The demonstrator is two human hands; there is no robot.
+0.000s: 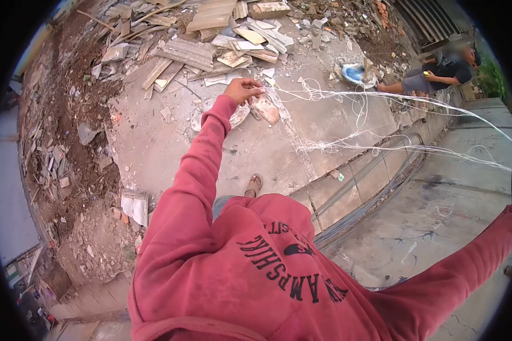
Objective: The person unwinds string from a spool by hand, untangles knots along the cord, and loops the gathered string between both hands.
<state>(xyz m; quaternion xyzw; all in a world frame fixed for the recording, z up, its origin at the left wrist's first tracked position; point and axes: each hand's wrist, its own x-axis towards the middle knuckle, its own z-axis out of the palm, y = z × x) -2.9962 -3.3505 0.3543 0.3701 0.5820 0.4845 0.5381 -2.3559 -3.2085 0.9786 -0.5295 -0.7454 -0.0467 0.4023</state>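
My left hand point(243, 91) is stretched out ahead over the concrete slab, its fingers pinched on the end of a thin white strand. That strand belongs to a loose bundle of white strands point(352, 95), which runs right towards the edge of the view, with curls and loops along it; whether it is wire or cord I cannot tell. Below it stretches a second bundle of white strands point(381, 149), its left end frayed and tangled. My right arm reaches out to the right, and the hand lies outside the view.
Broken boards and sheets point(233, 45) lie heaped at the far side of the slab point(170, 142). A blue basin point(354, 74) stands near a seated person point(444, 74) at upper right. Dark cables point(375, 196) run along the slab's right edge. My sandalled foot point(255, 184) is below.
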